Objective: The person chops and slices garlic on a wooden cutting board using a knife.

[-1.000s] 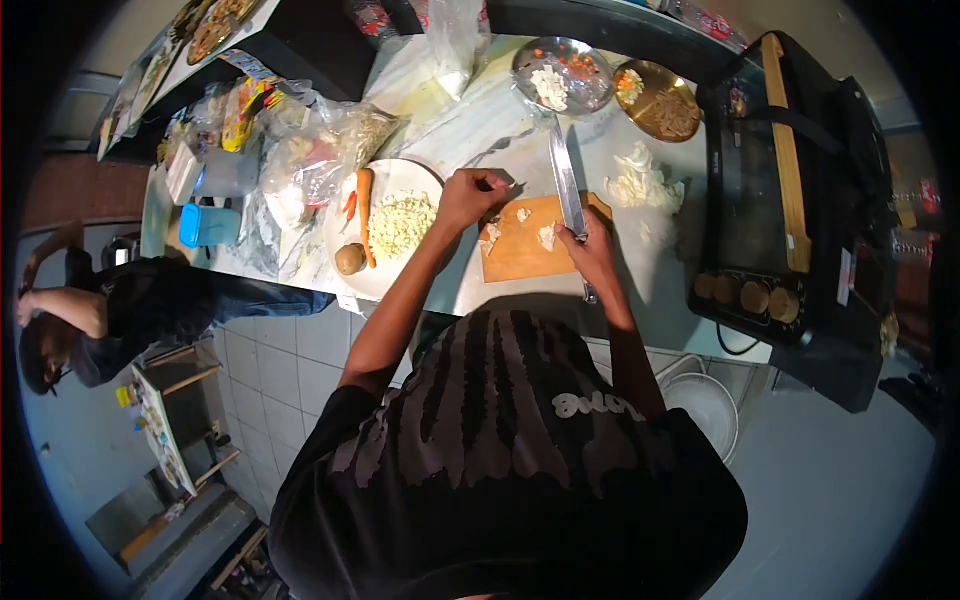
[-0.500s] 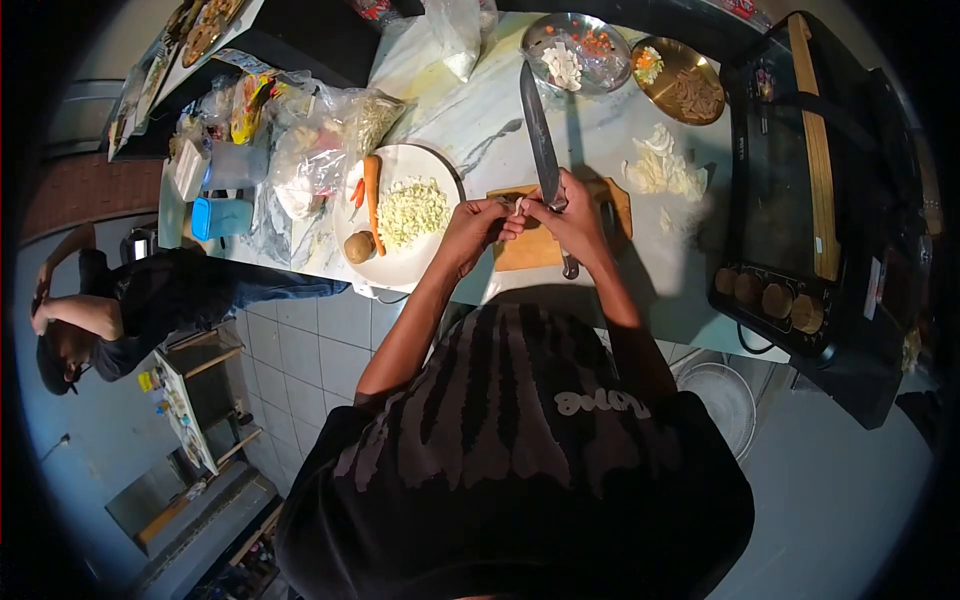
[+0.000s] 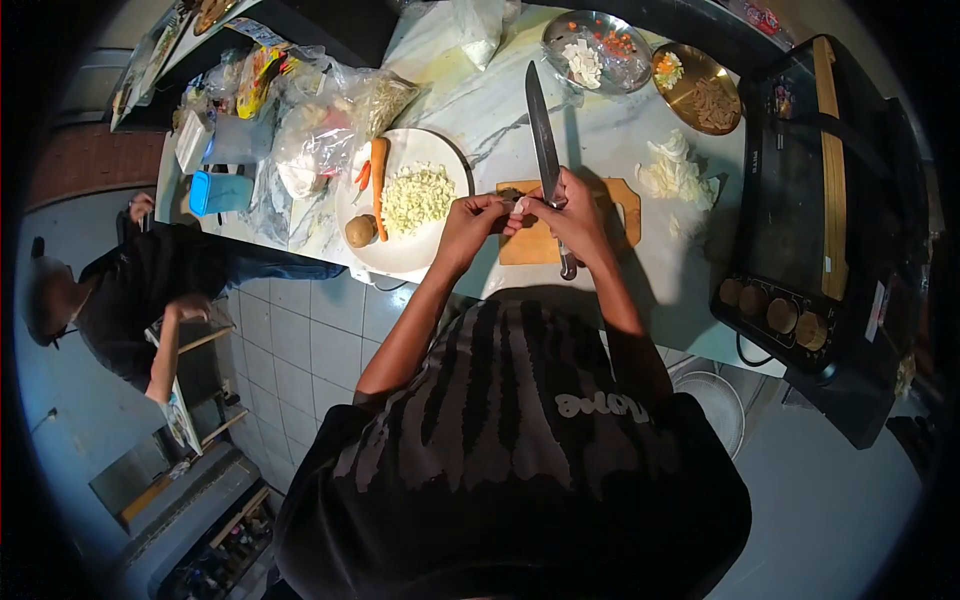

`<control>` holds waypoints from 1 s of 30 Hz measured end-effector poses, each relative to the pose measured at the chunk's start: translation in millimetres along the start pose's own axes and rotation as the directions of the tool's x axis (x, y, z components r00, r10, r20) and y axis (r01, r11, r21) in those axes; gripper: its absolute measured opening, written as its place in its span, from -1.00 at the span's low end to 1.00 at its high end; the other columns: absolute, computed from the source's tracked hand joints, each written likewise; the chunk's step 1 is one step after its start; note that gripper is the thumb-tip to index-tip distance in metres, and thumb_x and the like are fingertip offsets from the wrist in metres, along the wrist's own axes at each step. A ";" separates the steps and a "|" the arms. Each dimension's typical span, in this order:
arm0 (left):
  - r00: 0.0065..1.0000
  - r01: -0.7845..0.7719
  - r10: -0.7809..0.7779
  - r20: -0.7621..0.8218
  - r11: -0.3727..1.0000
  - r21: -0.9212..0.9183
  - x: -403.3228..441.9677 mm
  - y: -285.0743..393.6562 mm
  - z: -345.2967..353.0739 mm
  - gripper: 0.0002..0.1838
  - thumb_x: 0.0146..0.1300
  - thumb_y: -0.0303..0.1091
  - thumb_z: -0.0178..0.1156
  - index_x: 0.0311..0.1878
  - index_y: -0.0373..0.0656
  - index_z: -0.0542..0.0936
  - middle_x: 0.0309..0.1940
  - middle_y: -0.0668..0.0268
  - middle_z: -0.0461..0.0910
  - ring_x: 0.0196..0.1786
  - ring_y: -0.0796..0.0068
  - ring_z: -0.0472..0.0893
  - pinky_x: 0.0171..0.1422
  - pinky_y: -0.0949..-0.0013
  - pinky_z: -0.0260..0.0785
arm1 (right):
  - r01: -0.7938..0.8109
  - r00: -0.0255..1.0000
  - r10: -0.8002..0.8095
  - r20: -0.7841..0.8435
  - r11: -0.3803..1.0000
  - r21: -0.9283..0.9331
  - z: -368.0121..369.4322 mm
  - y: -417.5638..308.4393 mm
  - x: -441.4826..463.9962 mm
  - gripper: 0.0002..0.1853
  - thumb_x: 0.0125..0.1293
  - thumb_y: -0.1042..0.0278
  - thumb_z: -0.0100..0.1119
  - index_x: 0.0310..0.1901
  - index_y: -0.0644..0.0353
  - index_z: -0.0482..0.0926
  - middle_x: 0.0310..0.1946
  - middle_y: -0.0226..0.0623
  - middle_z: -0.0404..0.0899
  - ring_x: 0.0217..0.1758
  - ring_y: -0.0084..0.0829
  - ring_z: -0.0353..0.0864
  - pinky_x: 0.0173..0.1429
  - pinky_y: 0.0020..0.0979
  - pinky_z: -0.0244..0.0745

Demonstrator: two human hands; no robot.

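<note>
Both my hands meet over the wooden cutting board point(image 3: 620, 215). My left hand point(image 3: 472, 228) pinches a small pale piece point(image 3: 518, 207) that looks like garlic. In my right hand point(image 3: 577, 215) is a large knife point(image 3: 543, 130), its blade pointing away from me, while the thumb and fingertips touch the same pale piece. Left of the board, a white plate point(image 3: 405, 260) holds chopped pale vegetable point(image 3: 418, 198), a carrot point(image 3: 379, 185), red chillies point(image 3: 363, 176) and a brown potato-like item point(image 3: 360, 231). Pale peelings or leaves point(image 3: 677, 178) lie right of the board.
Two metal plates, one with white and red pieces point(image 3: 597, 52), one with brown strips point(image 3: 711, 108), sit at the back. A black oven point(image 3: 790, 190) stands right. Plastic bags point(image 3: 320, 135) and a blue-lidded container point(image 3: 220, 193) are left. Another person point(image 3: 130, 290) is at far left.
My left hand and my right hand, apart a second ago, came together around the pale piece. The knife has swung over to point away. The other person's arms have come down from the head.
</note>
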State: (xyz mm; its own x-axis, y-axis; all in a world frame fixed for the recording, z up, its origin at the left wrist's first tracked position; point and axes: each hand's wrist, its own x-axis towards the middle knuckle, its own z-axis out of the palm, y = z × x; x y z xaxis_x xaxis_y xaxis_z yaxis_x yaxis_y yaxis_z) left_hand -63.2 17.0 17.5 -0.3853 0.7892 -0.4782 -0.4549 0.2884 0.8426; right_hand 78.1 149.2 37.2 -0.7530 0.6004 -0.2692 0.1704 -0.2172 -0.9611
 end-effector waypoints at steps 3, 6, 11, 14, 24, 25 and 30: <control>0.999 0.012 -0.014 -0.029 0.997 -0.077 -3.4 3.1 3.3 -0.81 0.41 -0.43 0.23 -0.15 -0.39 0.71 -0.30 0.20 0.75 -0.29 0.48 0.72 -0.07 0.41 0.62 | 0.035 0.999 -0.035 -0.001 0.999 0.016 1.5 4.8 -0.2 -0.72 0.24 0.49 0.43 -0.17 0.23 0.45 -0.30 -0.36 0.68 -0.29 -0.65 0.65 -0.24 -0.55 0.53; 1.000 -0.030 0.030 0.001 0.999 0.016 -7.9 10.6 8.2 -0.80 0.41 -0.40 0.27 -0.13 -0.38 0.71 -0.30 0.21 0.74 -0.28 0.51 0.71 -0.08 0.42 0.60 | 0.039 0.999 -0.039 -0.016 0.999 -0.024 0.1 2.4 -0.6 -0.73 0.26 0.48 0.40 -0.15 0.23 0.46 -0.31 -0.38 0.68 -0.29 -0.66 0.64 -0.26 -0.55 0.52; 0.997 -0.058 0.050 0.051 0.982 0.179 -4.6 3.2 8.7 -0.79 0.40 -0.37 0.31 -0.11 -0.37 0.72 -0.29 0.25 0.75 -0.28 0.57 0.69 -0.06 0.47 0.57 | -0.030 1.000 0.030 -0.011 0.997 -0.074 -4.5 -0.4 -8.6 -0.75 0.30 0.46 0.37 -0.10 0.23 0.47 -0.31 -0.39 0.67 -0.29 -0.65 0.64 -0.23 -0.52 0.53; 0.997 -0.060 0.050 0.065 0.985 0.160 -3.2 -7.8 8.3 -0.81 0.42 -0.38 0.28 -0.12 -0.34 0.73 -0.31 0.28 0.74 -0.33 0.60 0.65 -0.13 0.50 0.53 | -0.077 0.997 0.077 -0.004 0.993 -0.093 -6.6 8.6 -12.2 -0.74 0.30 0.48 0.36 -0.08 0.26 0.48 -0.32 -0.37 0.67 -0.29 -0.61 0.66 -0.21 -0.49 0.54; 0.984 -0.139 0.180 0.014 0.707 0.694 -11.1 -17.4 13.1 -0.77 0.21 -0.22 0.41 -0.27 -0.22 0.78 -0.51 0.30 0.71 -0.48 0.53 0.62 -0.35 0.32 0.42 | -0.076 0.992 0.034 -0.119 0.925 -0.372 -3.5 39.8 -26.6 -0.65 0.22 0.39 0.44 -0.03 0.29 0.53 -0.34 -0.14 0.68 -0.29 -0.27 0.74 -0.19 -0.28 0.57; 0.972 -0.181 0.232 0.030 0.662 0.728 -9.6 -19.8 15.2 -0.74 0.20 -0.18 0.42 -0.28 -0.21 0.77 -0.50 0.25 0.72 -0.48 0.47 0.64 -0.33 0.27 0.44 | 0.022 0.985 -0.109 -0.133 0.847 -0.531 -2.8 43.1 -26.7 -0.62 0.22 0.39 0.44 0.01 0.31 0.55 -0.33 -0.09 0.68 -0.28 -0.20 0.73 -0.18 -0.27 0.56; 0.973 -0.178 0.226 0.054 0.577 0.797 -10.5 -13.6 23.2 -0.69 0.18 -0.14 0.43 -0.34 -0.25 0.73 -0.53 0.08 0.68 -0.46 0.17 0.70 -0.30 0.19 0.48 | 0.086 0.964 -0.240 -0.116 0.692 -0.717 -1.5 43.5 -29.9 -0.52 0.14 0.32 0.48 0.08 0.24 0.57 -0.30 0.03 0.66 -0.22 0.09 0.67 -0.16 -0.06 0.54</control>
State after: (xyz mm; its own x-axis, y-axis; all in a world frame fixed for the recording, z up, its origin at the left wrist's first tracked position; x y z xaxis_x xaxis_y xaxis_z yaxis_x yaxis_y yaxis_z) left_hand -34.4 17.3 16.9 -0.4338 0.8622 -0.2616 0.4459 0.4578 0.7691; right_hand 109.0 123.0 3.4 -0.6930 0.7200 -0.0359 0.5086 0.4530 -0.7322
